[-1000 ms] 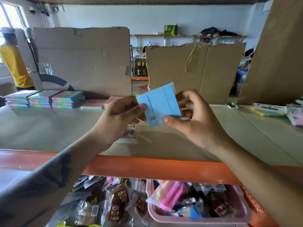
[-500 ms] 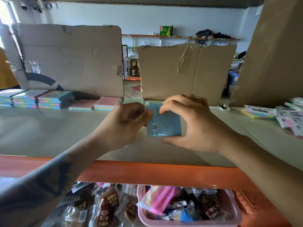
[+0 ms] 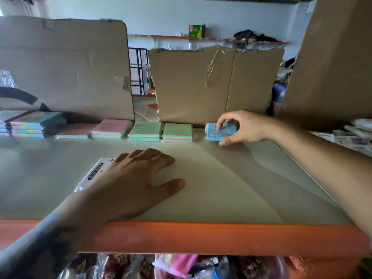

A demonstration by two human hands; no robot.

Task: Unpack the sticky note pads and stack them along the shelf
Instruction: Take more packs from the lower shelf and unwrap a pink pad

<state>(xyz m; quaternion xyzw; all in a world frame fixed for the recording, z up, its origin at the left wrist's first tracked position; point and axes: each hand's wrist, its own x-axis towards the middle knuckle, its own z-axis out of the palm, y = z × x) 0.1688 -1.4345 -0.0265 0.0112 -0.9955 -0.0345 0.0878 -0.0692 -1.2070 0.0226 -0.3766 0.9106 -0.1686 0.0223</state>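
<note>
Right hand [image 3: 247, 127] pinches a blue sticky note pad [image 3: 220, 132] at the back of the shelf [image 3: 221, 178], up at about 1 o'clock in the view: its fingers curl over the top of the pad and the thumb sits at the pad's front lower corner, touching the shelf surface. The pad rests on the shelf, in line with a row of pads along the back edge. Just to its left, with a small gap between, lies a green-topped pad [image 3: 177, 132] with pastel layers; touching that one's left side is a second green-topped pad [image 3: 145, 131], then a pink-topped pad [image 3: 112, 129] and a flatter pink pad [image 3: 75, 131] beyond it. At 10 o'clock, taller multicoloured stacks [image 3: 34, 122] stand against a cardboard sheet [image 3: 66, 67]. A second cardboard sheet [image 3: 217, 83] stands upright directly behind the green pads and the blue one.

The left hand [image 3: 132, 182] lies flat nearer the front, around 7 o'clock, fingers spread and relaxed, its palm pressing on a clear plastic wrapper [image 3: 92, 174] with a dark printed label; its grip is loose, closing on nothing. The shelf's orange front rail [image 3: 221, 238] runs across at 6 o'clock, and under it sit packaged goods, blurred, with a pink tub [image 3: 281, 266] among them. At 3 o'clock, more wrapped packets [image 3: 354, 135] lie on the shelf.
</note>
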